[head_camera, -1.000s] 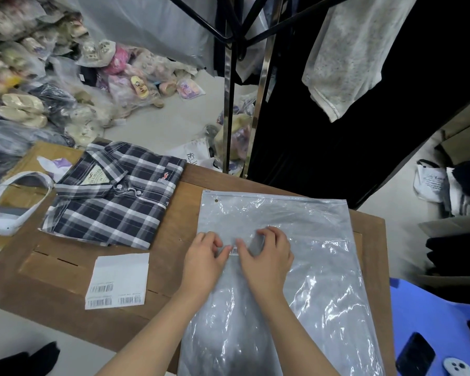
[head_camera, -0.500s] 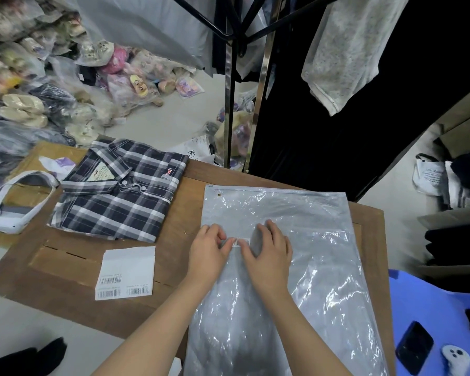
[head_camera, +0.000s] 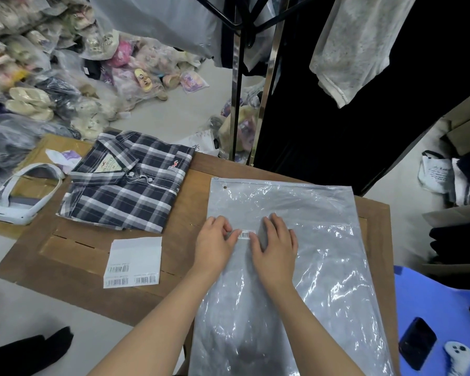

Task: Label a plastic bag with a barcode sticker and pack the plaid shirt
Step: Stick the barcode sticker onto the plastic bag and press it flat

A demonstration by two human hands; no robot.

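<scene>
A clear plastic bag (head_camera: pixel 304 240) lies flat on the wooden table (head_camera: pixel 65 256). A small white barcode sticker (head_camera: pixel 246 234) sits on the bag's upper middle. My left hand (head_camera: pixel 215 245) rests palm-down just left of the sticker, fingertips touching its left end. My right hand (head_camera: pixel 276 245) lies flat with spread fingers, its thumb at the sticker's right end. The folded navy-and-white plaid shirt (head_camera: pixel 128 185) lies on the table to the left of the bag, collar up.
A white sheet of barcode labels (head_camera: pixel 133 263) lies on the table below the shirt. A white headset (head_camera: pixel 19 196) sits at the far left. A blue stool (head_camera: pixel 440 321) with a phone is at right. Bagged shoes pile up behind; a metal rack stands ahead.
My hands, close together over the sticker before, have drawn apart sideways, and the barcode sticker now shows flat on the bag between them.
</scene>
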